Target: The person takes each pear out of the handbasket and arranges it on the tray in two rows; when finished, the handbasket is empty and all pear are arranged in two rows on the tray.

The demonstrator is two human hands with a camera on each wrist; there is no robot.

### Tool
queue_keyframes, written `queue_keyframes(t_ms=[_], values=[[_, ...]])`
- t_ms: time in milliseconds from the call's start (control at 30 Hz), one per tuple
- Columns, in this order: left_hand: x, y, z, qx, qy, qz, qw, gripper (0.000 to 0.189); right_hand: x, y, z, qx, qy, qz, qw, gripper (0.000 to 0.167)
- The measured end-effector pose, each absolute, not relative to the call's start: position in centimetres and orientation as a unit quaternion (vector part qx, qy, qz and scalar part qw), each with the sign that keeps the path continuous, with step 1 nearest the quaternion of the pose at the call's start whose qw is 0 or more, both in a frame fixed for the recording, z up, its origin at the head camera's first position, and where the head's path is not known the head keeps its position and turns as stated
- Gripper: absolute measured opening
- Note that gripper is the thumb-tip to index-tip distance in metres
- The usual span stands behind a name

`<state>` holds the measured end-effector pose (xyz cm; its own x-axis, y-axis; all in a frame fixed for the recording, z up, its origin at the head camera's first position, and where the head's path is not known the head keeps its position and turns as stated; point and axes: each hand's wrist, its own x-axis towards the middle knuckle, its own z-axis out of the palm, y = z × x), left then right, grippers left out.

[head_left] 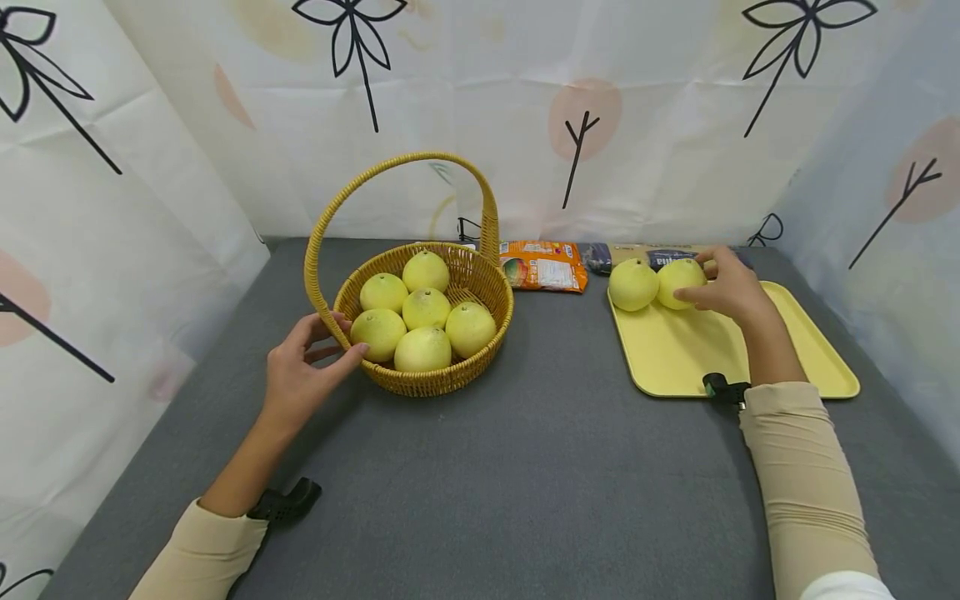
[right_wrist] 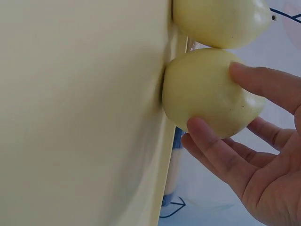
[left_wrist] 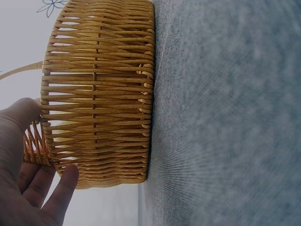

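A yellow wicker basket [head_left: 420, 385] with a tall arched handle stands left of centre, holding several round pale yellow-green fruits [head_left: 426, 308]. My left hand [head_left: 303, 375] grips its near-left rim at the foot of the handle; in the left wrist view the thumb and fingers lie on either side of the woven edge [left_wrist: 44, 117]. Two more such fruits sit side by side at the far left of a yellow tray [head_left: 675, 358]. Around the right one of these, a round fruit [right_wrist: 207, 94], my right hand [head_left: 727, 287] holds with thumb and fingertips; the other fruit [head_left: 633, 285] touches it.
An orange snack packet [head_left: 543, 265] lies behind and right of the basket. Beyond the tray is a dark and tan package [head_left: 600, 257], partly hidden. Patterned white cloth [head_left: 480, 100] hangs along the back and sides of the grey table [head_left: 525, 475].
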<state>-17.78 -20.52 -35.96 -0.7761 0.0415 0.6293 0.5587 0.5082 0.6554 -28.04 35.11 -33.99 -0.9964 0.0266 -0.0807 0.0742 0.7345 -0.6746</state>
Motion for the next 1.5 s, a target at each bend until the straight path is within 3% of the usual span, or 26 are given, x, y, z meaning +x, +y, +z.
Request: queue_keyframes(t_ms=[200, 633, 767, 900, 1000, 1067, 1167, 1367, 1500], values=[[-17.8, -20.5, -35.9, -0.179, -0.822, -0.462, 0.281, 0.041, -27.8, 34.7, -33.9, 0.040, 0.928, -0.370, 0.019, 0.077], [-17.5, -20.3, -35.6, -0.184, -0.822, -0.459, 0.282, 0.041, -27.8, 34.3, -33.6, 0.038, 0.939, -0.340, 0.020, 0.082], [-17.8, -20.5, -36.0, -0.184, -0.819, -0.464, 0.284, 0.041, -27.8, 33.4, -32.9, 0.035, 0.953, -0.298, -0.031, 0.080], [-18.8, -21.3, -37.4, -0.183, -0.819, -0.460, 0.290, 0.044, -27.4, 31.4, -32.0, 0.019, 0.948, -0.289, -0.132, 0.068], [-19.5, -21.9, -38.3, -0.181, -0.821, -0.458, 0.289, 0.046, -27.0, 29.6, -31.6, -0.020, 0.935, -0.295, -0.198, 0.060], [-19.6, -21.9, -38.3, -0.183, -0.821, -0.459, 0.287, 0.047, -26.7, 28.4, -31.5, -0.059, 0.923, -0.319, -0.209, 0.058], [-19.0, -21.5, -37.6, -0.186, -0.820, -0.461, 0.285, 0.045, -26.5, 26.6, -31.7, -0.116, 0.903, -0.375, -0.177, 0.058], [-17.8, -20.6, -36.0, -0.185, -0.821, -0.461, 0.281, 0.041, -26.5, 22.2, -32.6, -0.200, 0.840, -0.503, -0.039, 0.059], [-18.1, -20.8, -36.6, -0.188, -0.819, -0.462, 0.285, 0.043, -26.5, 18.9, -33.3, -0.251, 0.808, -0.533, 0.019, 0.055]])
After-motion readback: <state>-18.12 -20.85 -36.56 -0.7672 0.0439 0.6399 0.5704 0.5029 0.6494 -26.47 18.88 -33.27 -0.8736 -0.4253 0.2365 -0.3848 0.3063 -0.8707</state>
